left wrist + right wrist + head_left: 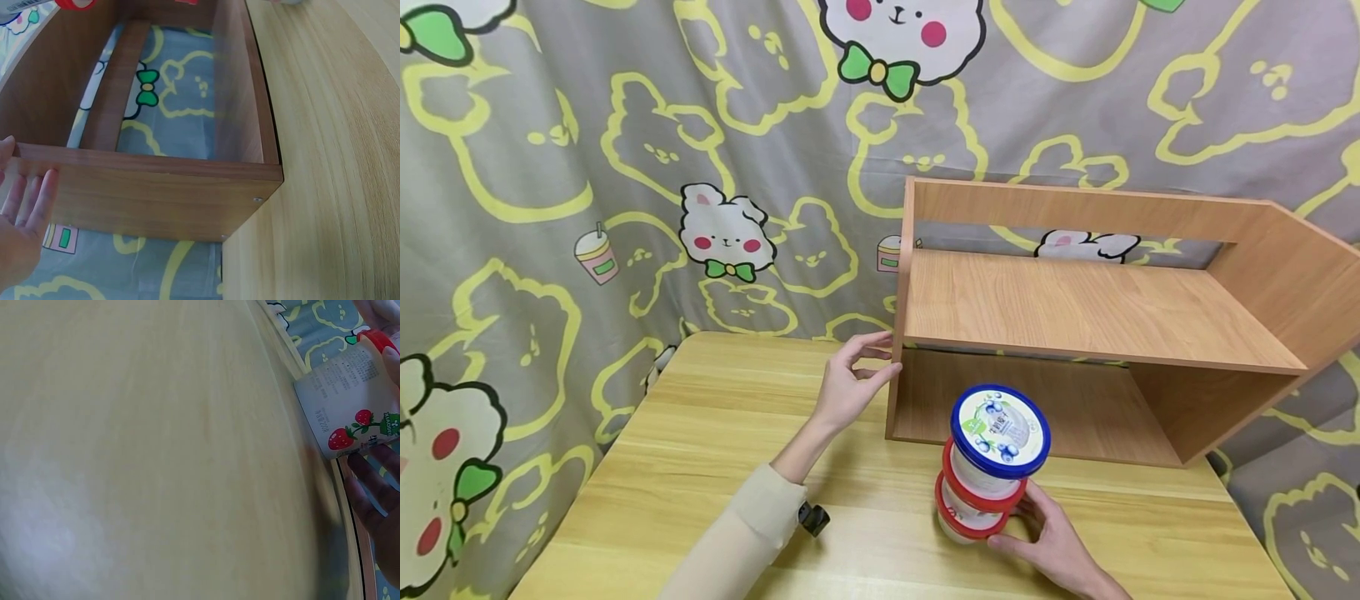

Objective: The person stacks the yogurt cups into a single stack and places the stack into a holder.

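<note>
A stack of three round tubs stands in front of the wooden shelf (1105, 304) in the head view. Its top tub (1000, 433) has a blue lid with blueberries; the two tubs below have red lids. My right hand (1052, 542) holds the lower tubs from the right side. The right wrist view shows strawberries on a white tub (350, 403), with fingers (375, 481) against it. Whether the stack touches the table is unclear. My left hand (850, 379) grips the shelf's left side panel, thumb at its front edge and fingers outside.
The shelf has an upper board and a lower compartment and stands at the back right of the wooden table (745, 392). A patterned grey curtain (790, 167) hangs behind. A small black device (812, 518) sits at my left wrist.
</note>
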`<move>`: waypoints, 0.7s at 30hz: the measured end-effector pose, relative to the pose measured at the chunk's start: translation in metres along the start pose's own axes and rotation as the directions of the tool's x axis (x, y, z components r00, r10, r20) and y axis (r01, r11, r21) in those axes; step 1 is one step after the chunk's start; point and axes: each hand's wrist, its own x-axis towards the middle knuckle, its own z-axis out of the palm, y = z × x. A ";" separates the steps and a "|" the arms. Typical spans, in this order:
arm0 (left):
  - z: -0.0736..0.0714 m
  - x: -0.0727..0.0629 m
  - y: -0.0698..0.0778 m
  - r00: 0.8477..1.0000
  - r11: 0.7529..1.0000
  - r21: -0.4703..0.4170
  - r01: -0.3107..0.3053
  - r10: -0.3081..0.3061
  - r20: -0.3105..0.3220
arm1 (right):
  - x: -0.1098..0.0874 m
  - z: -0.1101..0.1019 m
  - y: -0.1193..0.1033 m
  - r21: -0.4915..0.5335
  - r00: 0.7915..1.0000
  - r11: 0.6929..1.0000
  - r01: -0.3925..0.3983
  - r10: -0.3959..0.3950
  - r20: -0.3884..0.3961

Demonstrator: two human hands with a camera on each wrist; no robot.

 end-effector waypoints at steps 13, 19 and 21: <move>-0.001 0.000 0.002 1.000 1.000 -0.014 0.019 -0.019 0.010 | -0.003 0.008 -0.004 -0.066 0.999 0.997 -0.028 0.025 -0.036; -0.001 0.001 0.002 1.000 1.000 -0.016 0.022 -0.022 0.018 | -0.001 0.013 -0.006 -0.057 0.998 0.998 -0.038 0.035 -0.059; -0.001 0.001 0.002 1.000 1.000 -0.019 0.021 -0.021 0.021 | -0.001 0.015 -0.006 -0.046 0.998 0.999 -0.030 0.027 -0.064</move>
